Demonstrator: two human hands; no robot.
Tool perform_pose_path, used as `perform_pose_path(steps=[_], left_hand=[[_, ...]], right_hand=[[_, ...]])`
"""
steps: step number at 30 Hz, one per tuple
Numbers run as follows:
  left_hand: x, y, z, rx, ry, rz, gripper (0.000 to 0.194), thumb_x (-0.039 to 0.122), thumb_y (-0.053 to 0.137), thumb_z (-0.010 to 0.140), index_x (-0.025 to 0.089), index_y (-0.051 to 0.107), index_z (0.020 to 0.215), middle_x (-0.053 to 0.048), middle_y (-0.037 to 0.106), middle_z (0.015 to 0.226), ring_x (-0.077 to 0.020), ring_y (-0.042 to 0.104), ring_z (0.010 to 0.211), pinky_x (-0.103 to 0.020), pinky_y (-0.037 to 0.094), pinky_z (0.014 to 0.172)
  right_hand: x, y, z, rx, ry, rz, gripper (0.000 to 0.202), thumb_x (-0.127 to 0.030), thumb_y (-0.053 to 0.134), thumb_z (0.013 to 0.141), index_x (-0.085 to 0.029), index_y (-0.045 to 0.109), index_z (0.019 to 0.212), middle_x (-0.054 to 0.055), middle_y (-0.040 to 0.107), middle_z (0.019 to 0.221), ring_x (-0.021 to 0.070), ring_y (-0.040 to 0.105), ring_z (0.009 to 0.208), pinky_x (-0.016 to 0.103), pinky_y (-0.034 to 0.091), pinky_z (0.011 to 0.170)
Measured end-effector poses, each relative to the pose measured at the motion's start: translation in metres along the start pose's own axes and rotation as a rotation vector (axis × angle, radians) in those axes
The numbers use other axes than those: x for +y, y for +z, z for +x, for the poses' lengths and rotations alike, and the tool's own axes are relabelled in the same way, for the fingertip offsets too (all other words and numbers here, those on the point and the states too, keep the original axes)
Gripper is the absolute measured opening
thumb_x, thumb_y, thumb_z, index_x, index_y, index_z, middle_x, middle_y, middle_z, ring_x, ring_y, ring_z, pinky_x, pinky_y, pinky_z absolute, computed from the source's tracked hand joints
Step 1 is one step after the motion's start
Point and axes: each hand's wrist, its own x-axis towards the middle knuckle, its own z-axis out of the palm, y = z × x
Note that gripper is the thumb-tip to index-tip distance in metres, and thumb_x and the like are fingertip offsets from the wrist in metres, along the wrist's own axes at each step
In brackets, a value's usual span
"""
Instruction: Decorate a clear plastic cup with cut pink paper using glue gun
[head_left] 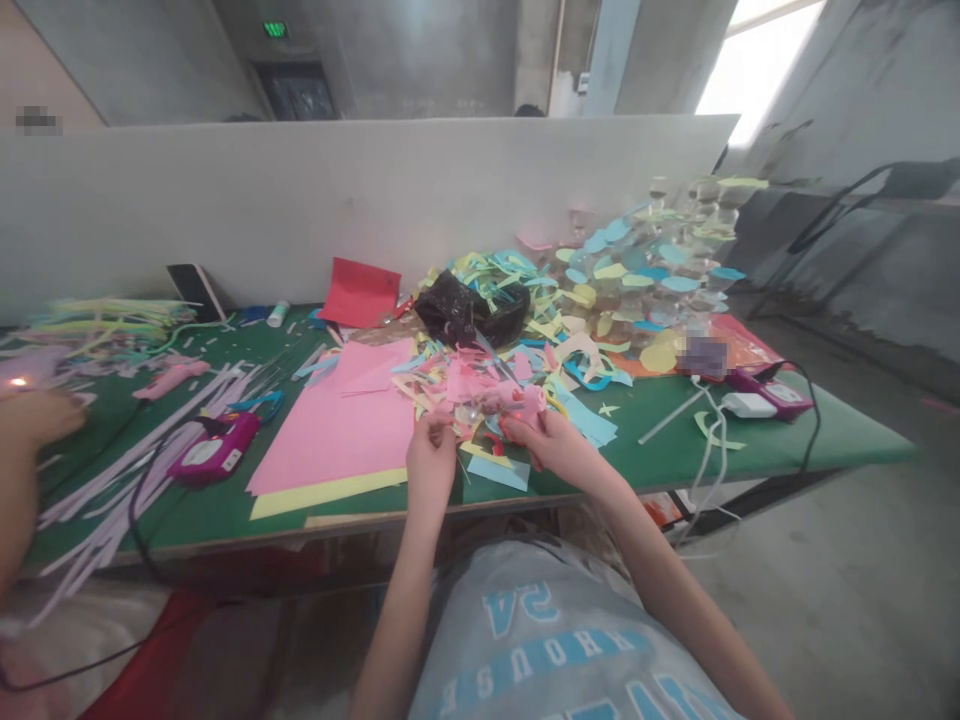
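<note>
My right hand (538, 436) is wrapped round the handle of a pink glue gun (523, 399), whose front end points left over a heap of cut paper (450, 378). Left of it, my left hand (433, 438) is closed in a pinch, its fingertips on something small that I cannot make out. Both hands are above the table's front edge, a short way apart. Pink paper sheets (337, 420) with a yellow sheet under them lie left of my left hand. A light blue paper piece (499, 472) lies just below the hands.
At the left are another person's hand (45, 415), white strips (139, 450), a purple power box (217, 448) and a second pink glue gun (174, 378). A black plastic bag (454, 305) stands behind the paper heap. Another purple box (780, 392) with cables is at the right.
</note>
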Motion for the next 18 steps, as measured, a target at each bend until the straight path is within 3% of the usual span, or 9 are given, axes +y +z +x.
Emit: perform_pose_path(steps=[4,9,13,18], left_hand=[[0.009,0.0,-0.004,0.044,0.1,0.161,0.018,0.028,0.072,0.07,0.023,0.06,0.083,-0.001,0.06,0.079,-0.0193,0.055,0.066,-0.034,0.045,0.07],[0.012,0.009,-0.002,0.019,0.383,0.531,0.031,0.04,0.075,0.073,0.021,0.06,0.094,-0.009,0.059,0.094,-0.0319,0.055,0.095,-0.047,0.043,0.088],[0.004,0.023,0.009,-0.024,0.443,0.721,0.03,0.041,0.077,0.071,0.02,0.06,0.084,-0.011,0.059,0.086,-0.0368,0.053,0.097,-0.052,0.041,0.09],[0.0,0.024,0.01,-0.054,0.494,0.694,0.019,0.032,0.071,0.078,0.02,0.061,0.089,-0.012,0.062,0.091,-0.033,0.053,0.095,-0.048,0.041,0.09]], right_hand=[[0.001,-0.002,0.002,0.028,-0.001,0.023,0.038,-0.052,0.055,0.088,-0.024,0.046,0.064,-0.005,0.047,0.041,0.0135,0.047,0.041,0.025,0.038,0.044],[-0.001,-0.014,0.001,0.124,0.037,0.064,0.038,-0.054,0.055,0.087,-0.024,0.045,0.064,-0.005,0.047,0.041,0.0134,0.047,0.041,0.026,0.039,0.045],[-0.002,-0.021,0.0,0.192,0.056,0.104,0.038,-0.056,0.056,0.085,-0.024,0.048,0.066,-0.005,0.048,0.04,0.0131,0.047,0.04,0.025,0.038,0.045],[-0.002,-0.023,0.0,0.188,0.03,0.12,0.037,-0.056,0.056,0.085,-0.022,0.053,0.071,-0.006,0.047,0.04,0.0127,0.046,0.039,0.024,0.037,0.044]])
